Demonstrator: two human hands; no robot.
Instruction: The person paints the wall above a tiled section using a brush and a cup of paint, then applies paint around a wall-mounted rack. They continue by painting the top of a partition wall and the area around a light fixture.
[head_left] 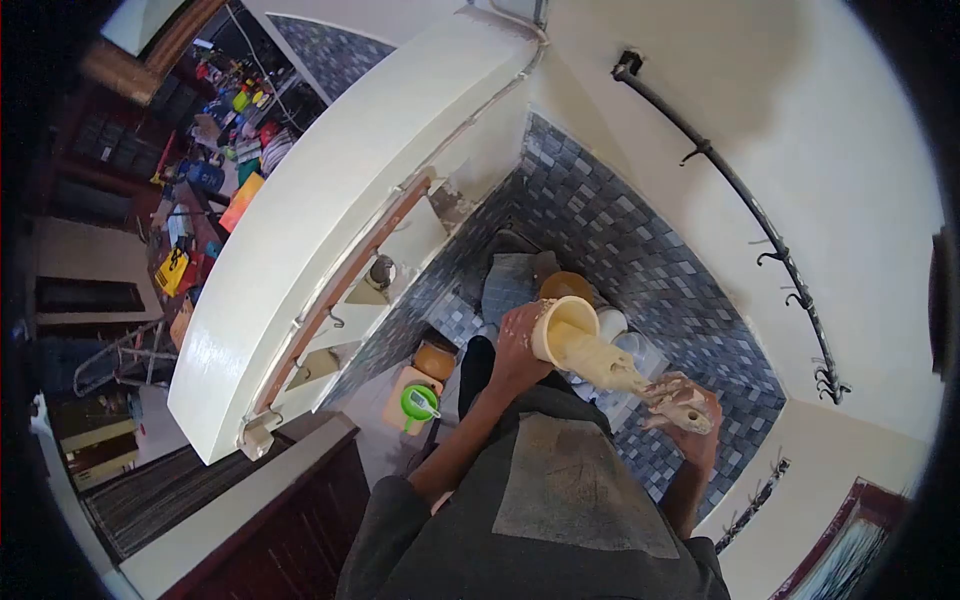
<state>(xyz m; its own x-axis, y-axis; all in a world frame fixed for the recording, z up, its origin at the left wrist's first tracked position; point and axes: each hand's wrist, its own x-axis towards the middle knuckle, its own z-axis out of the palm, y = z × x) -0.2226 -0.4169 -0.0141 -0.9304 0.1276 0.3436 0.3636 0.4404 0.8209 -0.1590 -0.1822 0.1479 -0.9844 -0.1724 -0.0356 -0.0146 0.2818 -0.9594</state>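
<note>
My left hand is wrapped round a pale yellow tub, which tilts with its mouth to the right. Thick cream-coloured dough or batter stretches out of the tub's mouth. Its far end reaches my right hand, whose fingers are coated in the same stuff and curl round it. A grey cloth patch lies over the dark clothing on my lap.
Below left, a green bowl holding a white item stands near a brown pot. Beyond the tub are a brown round lid and pale containers. A curved white wall rises on the left; black hooked rails line the right wall.
</note>
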